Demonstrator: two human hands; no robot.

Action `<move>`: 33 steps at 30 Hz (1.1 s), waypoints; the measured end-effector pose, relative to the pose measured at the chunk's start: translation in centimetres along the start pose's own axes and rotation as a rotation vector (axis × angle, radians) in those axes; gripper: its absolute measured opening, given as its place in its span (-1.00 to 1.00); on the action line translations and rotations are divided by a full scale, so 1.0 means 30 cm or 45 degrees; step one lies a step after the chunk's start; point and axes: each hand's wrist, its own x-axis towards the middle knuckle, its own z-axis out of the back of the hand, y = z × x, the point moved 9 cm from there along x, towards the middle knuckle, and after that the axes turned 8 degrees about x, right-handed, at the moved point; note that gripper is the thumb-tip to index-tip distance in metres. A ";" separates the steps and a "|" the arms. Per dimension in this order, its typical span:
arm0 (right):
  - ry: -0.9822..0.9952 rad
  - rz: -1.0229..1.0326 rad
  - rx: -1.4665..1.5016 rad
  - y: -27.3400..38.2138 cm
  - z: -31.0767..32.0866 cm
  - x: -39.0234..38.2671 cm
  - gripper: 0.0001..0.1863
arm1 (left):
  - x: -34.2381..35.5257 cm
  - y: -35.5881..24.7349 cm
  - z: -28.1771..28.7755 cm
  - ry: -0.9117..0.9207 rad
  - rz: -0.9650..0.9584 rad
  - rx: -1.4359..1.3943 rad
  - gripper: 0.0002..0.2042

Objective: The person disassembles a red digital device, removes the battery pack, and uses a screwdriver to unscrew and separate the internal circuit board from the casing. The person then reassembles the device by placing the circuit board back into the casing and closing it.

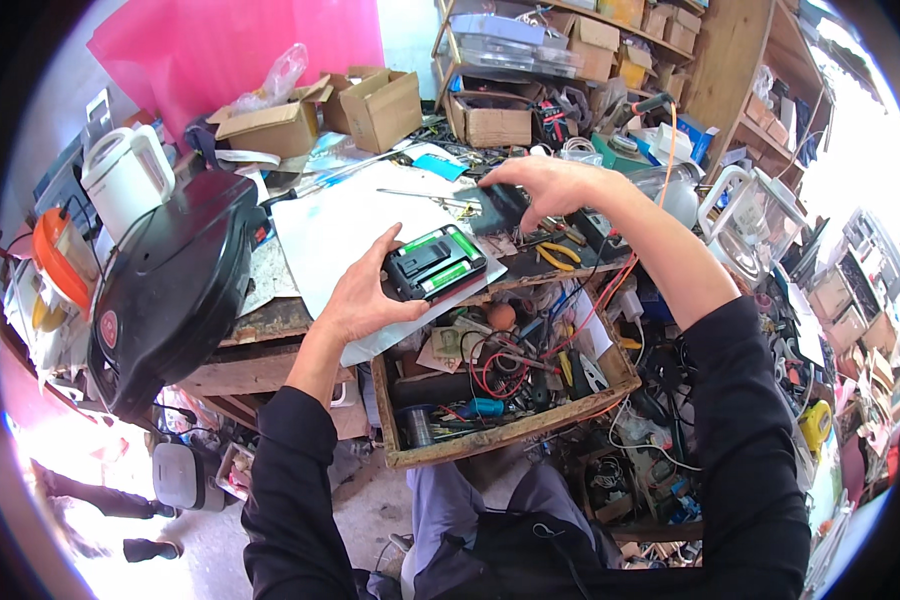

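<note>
My left hand point(365, 295) grips a black handheld device point(420, 258) whose open back shows green-and-white batteries, above a white sheet point(330, 230). My right hand point(550, 195) has its thumb and curled fingers round a dark flat piece point(495, 208), at the sheet's right side; its exact grip is partly hidden. Yellow-handled pliers point(558, 260) lie just below that hand. A thin metal rod point(415, 192) lies on the sheet.
An open wooden drawer point(500, 435) of tools and wires juts out below the worktop. A black lidded appliance point(165, 290) and a white kettle point(125, 185) stand left. Cardboard boxes point(370, 115) are behind; cluttered shelves rise right. Another person's leg point(105, 490) shows lower left.
</note>
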 end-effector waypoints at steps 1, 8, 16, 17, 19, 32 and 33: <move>-0.053 -0.114 0.016 -0.047 0.014 -0.006 -0.05 | 0.000 -0.001 -0.001 -0.002 0.003 -0.019 0.19; -0.391 -0.385 0.040 -0.141 -0.072 0.047 -0.19 | -0.013 -0.018 0.036 -0.143 -0.077 -0.019 0.22; -0.741 -0.077 -0.003 -0.051 -0.108 0.025 -0.52 | -0.018 -0.033 0.046 -0.182 -0.139 -0.059 0.23; -0.739 -0.010 0.095 -0.025 -0.107 0.021 -0.57 | -0.019 -0.035 0.046 -0.179 -0.141 -0.065 0.23; -0.759 0.122 0.191 0.034 -0.115 0.020 -0.69 | -0.020 -0.034 0.046 -0.179 -0.137 -0.074 0.23; -0.615 0.242 0.486 0.138 -0.139 0.026 -0.80 | 0.001 0.029 0.036 -0.082 -0.020 -0.198 0.23; -0.587 0.242 0.506 0.141 -0.142 0.024 -0.81 | 0.004 0.033 0.033 -0.064 -0.006 -0.187 0.23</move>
